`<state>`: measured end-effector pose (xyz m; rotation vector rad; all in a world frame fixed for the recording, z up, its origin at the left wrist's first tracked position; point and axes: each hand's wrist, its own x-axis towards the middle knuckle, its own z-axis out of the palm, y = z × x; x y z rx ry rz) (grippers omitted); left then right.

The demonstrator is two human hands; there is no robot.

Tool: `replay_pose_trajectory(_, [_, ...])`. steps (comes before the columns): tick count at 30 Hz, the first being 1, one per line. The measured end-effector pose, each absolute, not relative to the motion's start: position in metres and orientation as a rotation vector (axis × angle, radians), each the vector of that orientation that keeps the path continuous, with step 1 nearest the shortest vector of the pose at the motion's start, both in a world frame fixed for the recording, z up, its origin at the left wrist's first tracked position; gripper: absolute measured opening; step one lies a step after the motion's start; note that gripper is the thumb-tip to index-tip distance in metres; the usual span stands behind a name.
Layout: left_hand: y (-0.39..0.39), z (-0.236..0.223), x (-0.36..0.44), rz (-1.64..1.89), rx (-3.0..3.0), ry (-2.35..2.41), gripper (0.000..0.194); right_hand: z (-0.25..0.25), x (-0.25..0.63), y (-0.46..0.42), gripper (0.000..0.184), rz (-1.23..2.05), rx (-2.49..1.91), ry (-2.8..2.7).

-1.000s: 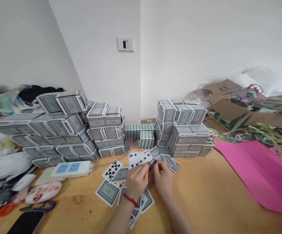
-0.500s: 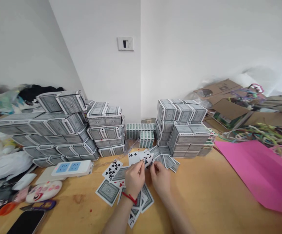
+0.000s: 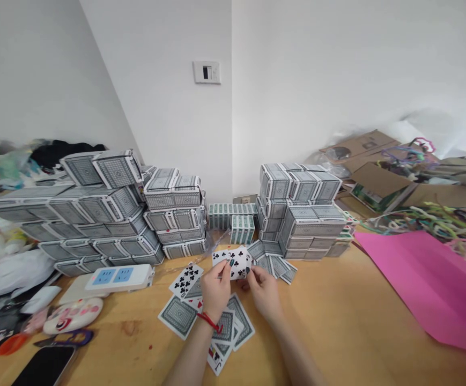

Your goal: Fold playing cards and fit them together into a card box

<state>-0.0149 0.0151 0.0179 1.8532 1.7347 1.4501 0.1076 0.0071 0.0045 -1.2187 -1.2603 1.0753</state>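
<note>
My left hand (image 3: pixel 215 291), with a red cord at the wrist, and my right hand (image 3: pixel 264 291) are both closed on a small fan of playing cards (image 3: pixel 233 262) held face up, clubs showing, above the wooden table (image 3: pixel 337 321). Loose cards (image 3: pixel 178 316) lie beneath and around my hands, most face down with grey patterned backs. A face-up nine of clubs (image 3: pixel 186 279) lies just left of my left hand. More face-down cards (image 3: pixel 279 266) are spread to the right of the fan.
Stacks of boxed card decks stand at the back left (image 3: pixel 96 209) and back right (image 3: pixel 301 209). A white power strip (image 3: pixel 116 277), a phone (image 3: pixel 42 367) and toys lie at the left. A pink sheet (image 3: pixel 426 284) and cardboard boxes (image 3: pixel 381 171) with coloured cords fill the right.
Both hands drew slightly toward me and left. The cards in them came together into a tighter fan, now gripped from both sides.
</note>
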Motion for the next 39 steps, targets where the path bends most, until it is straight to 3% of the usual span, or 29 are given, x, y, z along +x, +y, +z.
replay_pose_trajectory(7, [0.014, 0.0163, -0.0108, 1.437, 1.945, 1.715, 0.025, 0.0087, 0.1086, 0.0029, 0.032, 0.689, -1.459, -1.412])
replay_pose_trajectory(17, [0.0127, 0.0166, -0.0095, 1.394, 1.911, 1.732, 0.026, 0.0066, 0.1081, 0.0018, 0.034, 0.565, -1.538, -1.441])
replay_pose_trajectory(24, [0.014, 0.0169, -0.0107, 1.476, 1.834, 1.704, 0.025, 0.0049, 0.1073, 0.0048, 0.032, 0.877, -1.365, -1.319])
replay_pose_trajectory(33, [0.0124, 0.0168, -0.0082, 1.476, 1.915, 1.668, 0.024, 0.0026, 0.1083, 0.006, 0.023, 0.551, -1.556, -1.494])
replay_pose_trajectory(39, [0.0104, 0.0196, -0.0085, 1.485, 1.954, 1.693, 0.024, 0.0034, 0.1097, 0.0076, 0.024, 0.745, -1.421, -1.383])
